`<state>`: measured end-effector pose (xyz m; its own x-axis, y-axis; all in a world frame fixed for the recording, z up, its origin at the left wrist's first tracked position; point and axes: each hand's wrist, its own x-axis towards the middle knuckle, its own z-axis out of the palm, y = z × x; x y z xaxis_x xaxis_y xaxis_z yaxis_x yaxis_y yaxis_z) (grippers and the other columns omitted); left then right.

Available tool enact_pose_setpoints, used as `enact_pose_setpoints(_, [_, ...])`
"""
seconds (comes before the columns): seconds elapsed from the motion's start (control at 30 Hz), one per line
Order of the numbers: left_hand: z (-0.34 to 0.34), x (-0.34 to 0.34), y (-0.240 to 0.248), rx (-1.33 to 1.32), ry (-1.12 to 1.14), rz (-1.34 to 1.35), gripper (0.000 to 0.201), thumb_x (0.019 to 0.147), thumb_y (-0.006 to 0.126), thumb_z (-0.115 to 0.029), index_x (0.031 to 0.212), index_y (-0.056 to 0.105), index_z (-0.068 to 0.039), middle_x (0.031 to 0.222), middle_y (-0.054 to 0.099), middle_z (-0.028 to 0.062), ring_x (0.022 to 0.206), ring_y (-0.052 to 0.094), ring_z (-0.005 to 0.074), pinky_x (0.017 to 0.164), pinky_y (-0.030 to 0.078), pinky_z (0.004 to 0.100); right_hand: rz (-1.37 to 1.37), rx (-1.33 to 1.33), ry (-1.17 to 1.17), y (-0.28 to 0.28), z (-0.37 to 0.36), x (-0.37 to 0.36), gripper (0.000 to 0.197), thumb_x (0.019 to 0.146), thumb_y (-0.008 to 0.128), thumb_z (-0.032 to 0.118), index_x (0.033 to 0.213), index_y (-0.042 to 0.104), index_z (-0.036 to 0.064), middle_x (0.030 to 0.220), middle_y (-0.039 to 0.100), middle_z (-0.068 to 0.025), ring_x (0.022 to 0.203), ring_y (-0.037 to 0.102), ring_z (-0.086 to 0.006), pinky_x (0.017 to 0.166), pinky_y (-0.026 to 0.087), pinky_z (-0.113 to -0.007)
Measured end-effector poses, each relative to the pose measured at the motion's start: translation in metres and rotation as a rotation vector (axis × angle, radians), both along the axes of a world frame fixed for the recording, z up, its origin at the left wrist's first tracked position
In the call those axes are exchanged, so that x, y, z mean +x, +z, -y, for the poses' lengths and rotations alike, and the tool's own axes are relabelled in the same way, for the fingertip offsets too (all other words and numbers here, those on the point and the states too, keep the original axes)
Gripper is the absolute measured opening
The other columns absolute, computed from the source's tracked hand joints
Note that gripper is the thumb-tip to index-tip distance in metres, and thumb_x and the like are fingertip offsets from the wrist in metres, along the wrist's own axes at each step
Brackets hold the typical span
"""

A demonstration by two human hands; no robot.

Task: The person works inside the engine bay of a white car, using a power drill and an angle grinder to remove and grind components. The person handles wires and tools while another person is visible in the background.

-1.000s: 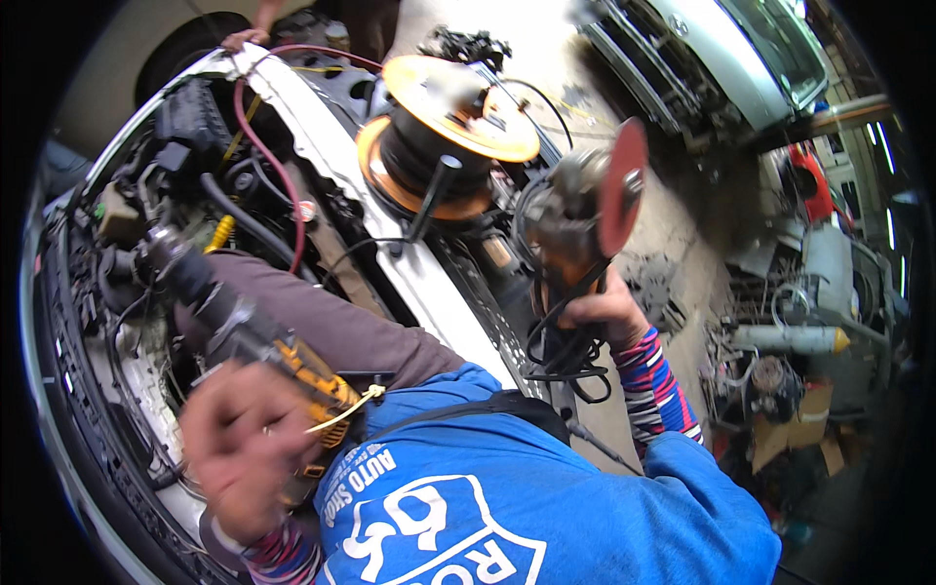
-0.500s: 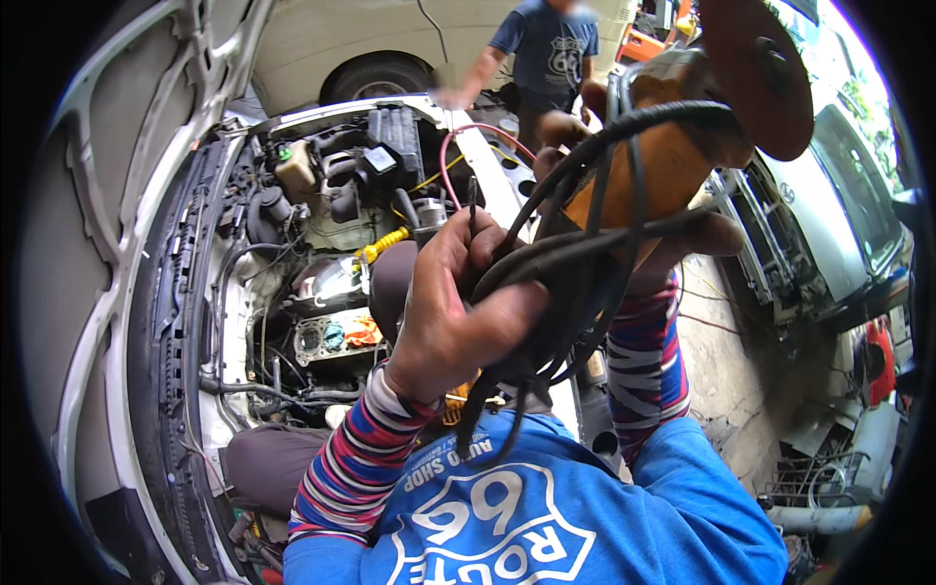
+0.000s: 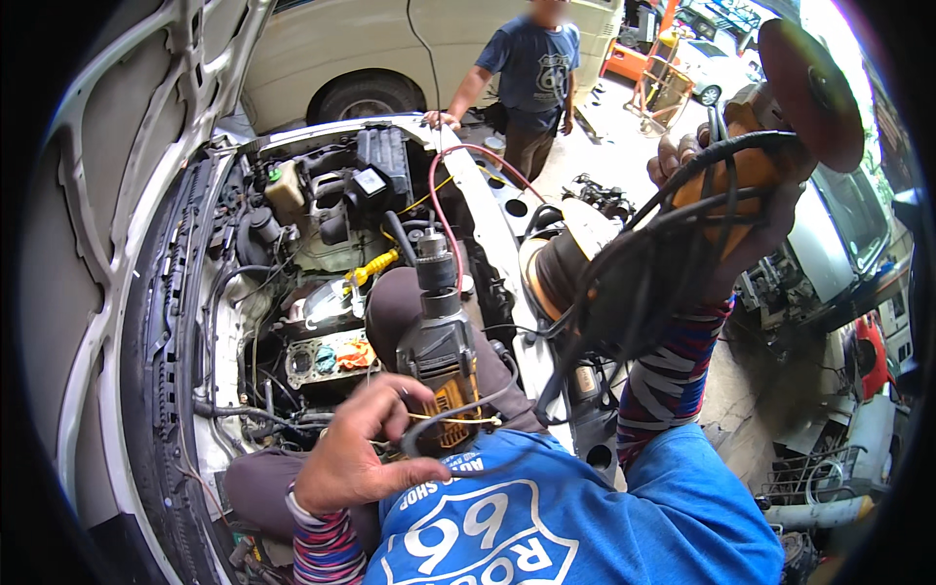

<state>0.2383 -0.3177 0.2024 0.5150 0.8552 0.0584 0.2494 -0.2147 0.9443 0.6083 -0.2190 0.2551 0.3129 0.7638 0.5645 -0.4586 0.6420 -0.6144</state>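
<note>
My right hand (image 3: 765,229) is raised at the right, wrapped round an orange-bodied angle grinder (image 3: 741,180). The grinder's round reddish-brown disc (image 3: 811,93) faces up and right. Its black power cord (image 3: 624,292) hangs in loose loops below the body. My left hand (image 3: 356,448) is low, thumb and fingers apart, beside a grey cable loop (image 3: 421,429); whether it touches the loop I cannot tell. Just beyond it, a yellow-and-black power drill (image 3: 439,336) rests between my legs, chuck pointing away from me.
An open engine bay (image 3: 341,234) lies at the left under a raised hood (image 3: 107,195). Orange and blue rags (image 3: 353,353) sit on the engine. A co-worker (image 3: 536,68) rests a hand on the car's front edge. A wide orange-rimmed spool-like object (image 3: 561,268) stands right of the drill.
My right hand has carried the grinder and its cord to the right. My left hand has let go of the cord and dropped down left. The drill has come into full view.
</note>
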Motion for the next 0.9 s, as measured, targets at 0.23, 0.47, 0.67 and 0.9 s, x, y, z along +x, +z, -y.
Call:
enact_pose_setpoints(0.23, [-0.052, 0.089, 0.05, 0.403, -0.052, 0.455, 0.052, 0.083, 0.087, -0.027, 0.11, 0.052, 0.001, 0.09, 0.048, 0.0064, 0.083, 0.048, 0.0152, 0.077, 0.045, 0.0303, 0.182, -0.068, 0.146, 0.014, 0.024, -0.033, 0.067, 0.09, 0.061, 0.045, 0.135, 0.05, -0.0031, 0.119, 0.062, -0.0203, 0.101, 0.065, -0.0307, 0.087, 0.058, -0.046])
enact_pose_setpoints(0.47, [-0.044, 0.102, 0.041, 0.379, 0.027, 0.336, 0.043, 0.086, 0.085, -0.02, 0.088, 0.043, -0.01, 0.088, 0.049, 0.0, 0.078, 0.042, 0.0101, 0.071, 0.04, 0.0248, 0.073, -0.22, 0.495, 0.0, 0.039, -0.059, 0.059, 0.083, 0.072, 0.02, 0.132, 0.053, -0.0075, 0.115, 0.068, -0.0174, 0.102, 0.071, -0.0283, 0.087, 0.061, -0.04])
enact_pose_setpoints(0.67, [-0.059, 0.102, 0.038, 0.276, 0.138, 0.579, 0.039, 0.092, 0.08, -0.02, 0.084, 0.044, -0.007, 0.074, 0.039, -0.0047, 0.069, 0.039, 0.0053, 0.062, 0.04, 0.0227, 0.126, -0.255, 0.436, -0.036, 0.043, -0.076, 0.079, 0.073, 0.08, 0.015, 0.142, 0.046, -0.0046, 0.122, 0.068, -0.018, 0.109, 0.07, -0.0289, 0.097, 0.056, -0.039])
enact_pose_setpoints(0.9, [-0.095, 0.11, 0.026, 0.067, -0.176, 0.707, 0.033, 0.104, 0.063, -0.033, 0.105, 0.042, -0.006, 0.121, 0.046, 0.0079, 0.098, 0.047, 0.0131, 0.1, 0.04, 0.0307, 0.02, -0.175, 0.653, -0.041, 0.041, -0.075, 0.087, 0.067, 0.084, 0.021, 0.138, 0.047, -0.0115, 0.124, 0.064, -0.0223, 0.102, 0.07, -0.03, 0.09, 0.059, -0.042])
